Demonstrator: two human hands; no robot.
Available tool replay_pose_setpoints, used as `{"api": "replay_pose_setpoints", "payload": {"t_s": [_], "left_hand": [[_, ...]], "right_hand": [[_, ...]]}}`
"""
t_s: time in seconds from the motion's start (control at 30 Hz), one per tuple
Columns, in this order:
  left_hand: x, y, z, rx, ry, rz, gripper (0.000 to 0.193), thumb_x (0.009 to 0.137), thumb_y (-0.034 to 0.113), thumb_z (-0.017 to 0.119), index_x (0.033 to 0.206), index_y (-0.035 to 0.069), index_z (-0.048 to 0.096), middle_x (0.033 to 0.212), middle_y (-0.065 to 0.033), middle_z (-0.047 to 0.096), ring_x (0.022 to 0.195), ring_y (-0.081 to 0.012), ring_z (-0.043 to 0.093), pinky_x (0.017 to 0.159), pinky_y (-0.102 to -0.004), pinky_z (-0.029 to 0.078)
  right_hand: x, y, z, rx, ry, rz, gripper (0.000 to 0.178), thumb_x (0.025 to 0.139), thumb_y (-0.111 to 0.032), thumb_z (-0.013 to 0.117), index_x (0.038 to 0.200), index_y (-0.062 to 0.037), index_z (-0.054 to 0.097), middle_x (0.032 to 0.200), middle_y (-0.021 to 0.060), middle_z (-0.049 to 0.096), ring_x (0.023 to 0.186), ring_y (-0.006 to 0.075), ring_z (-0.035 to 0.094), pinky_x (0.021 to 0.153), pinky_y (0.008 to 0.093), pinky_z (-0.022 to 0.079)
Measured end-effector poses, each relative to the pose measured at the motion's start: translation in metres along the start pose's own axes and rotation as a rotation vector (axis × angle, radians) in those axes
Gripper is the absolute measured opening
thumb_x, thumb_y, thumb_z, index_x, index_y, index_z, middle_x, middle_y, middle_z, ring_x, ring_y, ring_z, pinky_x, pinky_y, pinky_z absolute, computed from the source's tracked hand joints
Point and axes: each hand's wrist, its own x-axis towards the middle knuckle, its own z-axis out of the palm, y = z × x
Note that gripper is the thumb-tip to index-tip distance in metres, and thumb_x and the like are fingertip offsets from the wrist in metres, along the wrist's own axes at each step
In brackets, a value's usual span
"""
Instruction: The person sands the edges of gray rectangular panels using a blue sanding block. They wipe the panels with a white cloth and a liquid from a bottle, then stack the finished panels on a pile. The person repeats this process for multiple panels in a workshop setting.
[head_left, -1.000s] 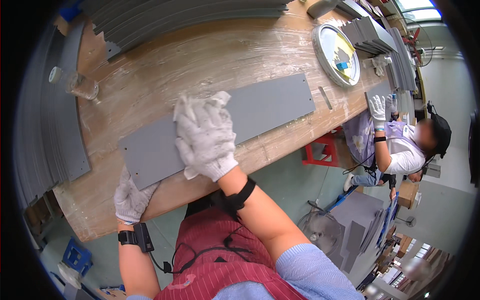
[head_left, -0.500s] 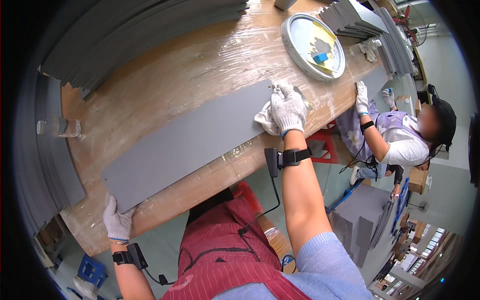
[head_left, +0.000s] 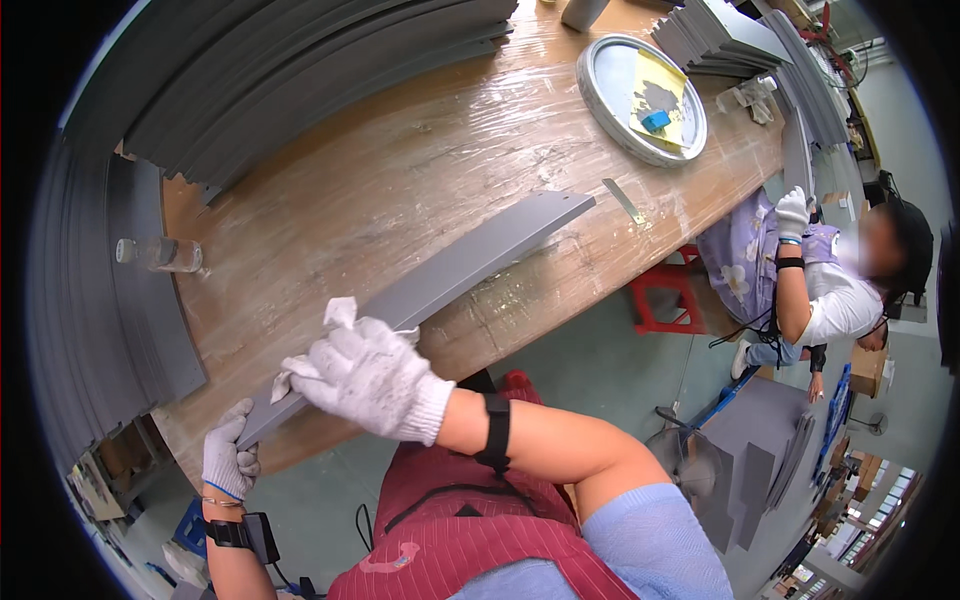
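Panel [head_left: 490, 255] and cloth [head_left: 341, 312] are handled together beside the near edge of the wooden table [head_left: 400, 190]. The panel is coloured an even, plain grey and is long and narrow, with a smooth surface and straight edges. Its broad face is seen strongly foreshortened, so it appears to be tilted rather than laid flat; whether its underside is touched by the tabletop cannot be told.

Its long axis is aligned diagonally, roughly along the table's near edge. The near end is placed at the lower left, and the far end is pointed to the upper right, toward a thin strip [head_left: 625, 203] and, beyond that, a round pale tray [head_left: 592, 98].

The near end is gripped by the left hand [head_left: 231, 455], whose gloved fingers are curled around the corner; its forearm is raised from the lower edge of the view. The right hand [head_left: 368, 385], also gloved, is laid across the panel closer to that end, palm down. Its fingers are bent over the white cloth, which is bunched beneath them and pushed out on both sides. The right elbow is bent, and the forearm is brought in from the right.
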Motion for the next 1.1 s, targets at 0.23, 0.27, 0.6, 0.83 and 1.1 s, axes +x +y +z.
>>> {"api": "replay_pose_setpoints", "payload": {"t_s": [0.23,0.27,0.6,0.83,1.1], "left_hand": [[0.012,-0.010,-0.009,-0.140,-0.156,0.043,0.032,0.096,0.016,0.050,0.124,0.010,0.063,0.073,-0.0010,0.058,0.040,-0.0068,0.041,0.033,-0.0200,0.030],[0.014,-0.011,-0.012,-0.184,-0.217,0.074,0.031,0.095,0.016,0.051,0.123,0.009,0.064,0.077,-0.0024,0.061,0.042,-0.0080,0.046,0.034,-0.0203,0.034],[0.085,-0.045,-0.021,0.396,0.166,1.167,0.031,0.077,0.003,0.078,0.106,0.010,0.067,0.113,-0.0047,0.064,0.103,-0.0158,0.061,0.090,-0.0333,0.052],[0.066,-0.060,-0.001,-0.153,-0.300,0.813,0.058,0.083,0.029,0.078,0.125,-0.005,0.060,0.112,-0.0156,0.071,0.104,-0.0234,0.065,0.095,-0.0364,0.050],[0.107,-0.088,-0.006,-0.137,-0.132,0.581,0.053,0.095,0.039,0.064,0.128,-0.002,0.060,0.111,-0.0114,0.069,0.099,-0.0199,0.060,0.092,-0.0347,0.048]], "right_hand": [[-0.072,0.159,-0.094,-0.198,0.098,0.247,0.033,0.064,-0.001,0.074,0.094,-0.0125,0.070,0.092,0.0085,0.069,0.088,0.0324,0.065,0.079,0.0434,0.051],[-0.064,0.159,-0.100,-0.161,0.076,0.243,0.030,0.065,-0.002,0.075,0.093,-0.0116,0.070,0.092,0.0093,0.068,0.086,0.0339,0.064,0.078,0.0432,0.051],[0.008,0.182,-0.097,-0.100,-0.267,0.321,0.022,0.068,-0.001,0.061,0.089,-0.0038,0.067,0.086,0.0175,0.063,0.083,0.0355,0.061,0.072,0.0415,0.048],[0.026,0.199,-0.074,-0.001,-0.602,0.183,0.035,0.088,-0.013,0.067,0.118,0.0033,0.063,0.116,0.0208,0.067,0.101,0.0286,0.067,0.083,0.0366,0.057],[0.087,-0.008,0.034,0.273,-0.351,-0.027,0.036,0.084,0.001,0.062,0.120,0.0005,0.059,0.116,0.0207,0.064,0.109,0.0295,0.063,0.090,0.0384,0.055]]}}
